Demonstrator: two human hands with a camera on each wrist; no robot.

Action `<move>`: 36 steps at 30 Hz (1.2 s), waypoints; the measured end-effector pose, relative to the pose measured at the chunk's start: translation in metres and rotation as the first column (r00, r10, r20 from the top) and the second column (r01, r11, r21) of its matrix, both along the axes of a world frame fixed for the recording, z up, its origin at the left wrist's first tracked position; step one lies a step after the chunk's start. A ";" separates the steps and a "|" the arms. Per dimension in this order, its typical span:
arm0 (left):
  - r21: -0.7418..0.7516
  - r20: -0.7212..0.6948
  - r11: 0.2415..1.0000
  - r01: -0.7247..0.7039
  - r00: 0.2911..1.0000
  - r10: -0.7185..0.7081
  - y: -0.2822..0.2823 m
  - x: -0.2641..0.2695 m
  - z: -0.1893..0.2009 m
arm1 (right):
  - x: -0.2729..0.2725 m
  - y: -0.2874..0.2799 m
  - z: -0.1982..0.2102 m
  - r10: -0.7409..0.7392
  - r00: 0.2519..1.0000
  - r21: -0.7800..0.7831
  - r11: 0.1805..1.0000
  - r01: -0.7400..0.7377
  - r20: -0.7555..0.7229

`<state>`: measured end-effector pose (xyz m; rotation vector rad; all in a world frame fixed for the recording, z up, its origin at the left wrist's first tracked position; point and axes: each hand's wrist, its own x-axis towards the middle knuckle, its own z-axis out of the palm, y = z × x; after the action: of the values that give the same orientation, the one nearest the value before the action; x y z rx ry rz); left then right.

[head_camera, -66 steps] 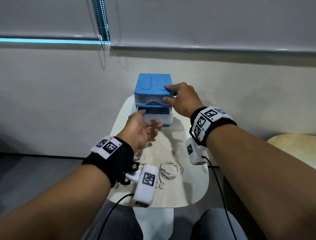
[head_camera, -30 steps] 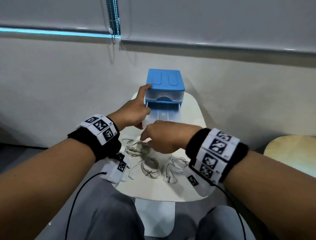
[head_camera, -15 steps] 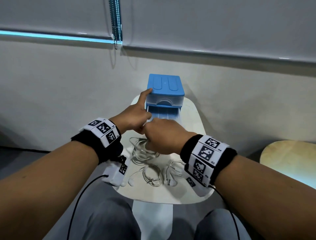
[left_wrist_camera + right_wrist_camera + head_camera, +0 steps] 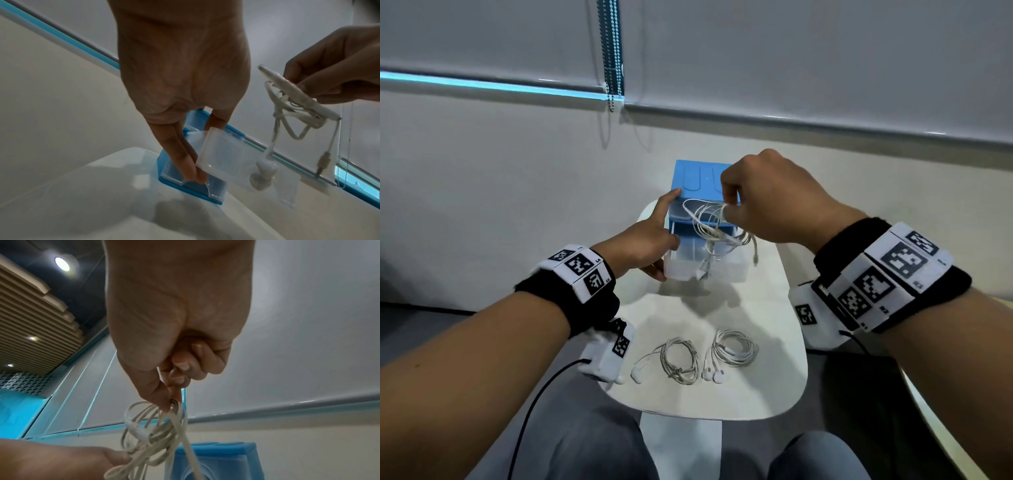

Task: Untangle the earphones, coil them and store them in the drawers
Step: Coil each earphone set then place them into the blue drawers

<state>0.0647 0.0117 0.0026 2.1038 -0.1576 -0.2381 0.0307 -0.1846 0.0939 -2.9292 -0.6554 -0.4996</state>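
A blue drawer unit (image 4: 697, 181) stands at the far end of the small white table (image 4: 774, 377). Its lower clear drawer (image 4: 685, 265) is pulled out. My right hand (image 4: 726, 209) pinches a coiled white earphone set (image 4: 709, 222) above that drawer, with an earbud and the plug dangling into it. The right wrist view shows the coil (image 4: 148, 434) hanging from thumb and forefinger. My left hand (image 4: 664, 236) rests straight fingers on the unit's left side, its forefinger on the top corner. Two more coiled earphone sets (image 4: 679, 358) (image 4: 732, 349) lie near the front edge.
The wall is close behind the unit, and a bead chain (image 4: 613, 68) hangs from the blind above. A pale round table edge (image 4: 962, 445) shows at the right. My knees sit under the table's front edge.
My right hand has lifted one coiled earphone set off the table and carried it up over the pulled-out drawer. My left hand has stayed on the unit's left side.
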 end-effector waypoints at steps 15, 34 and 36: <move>-0.031 -0.020 0.999 0.036 0.999 -0.037 0.003 -0.001 -0.001 | 0.002 0.002 -0.002 0.124 0.981 0.224 0.971 -0.089 -0.147; -0.032 -0.032 0.999 0.014 0.999 -0.015 0.001 -0.007 0.003 | 0.064 0.020 -0.077 -0.317 0.906 0.010 0.943 0.333 -0.281; -0.036 -0.032 0.999 0.013 0.999 -0.014 0.001 -0.006 0.002 | 0.060 0.024 -0.076 -0.352 0.912 -0.002 0.933 0.359 -0.212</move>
<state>0.0590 0.0129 0.0049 2.0632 -0.1560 -0.2749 0.0905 -0.1610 0.0178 -3.0147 -0.0824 -0.2193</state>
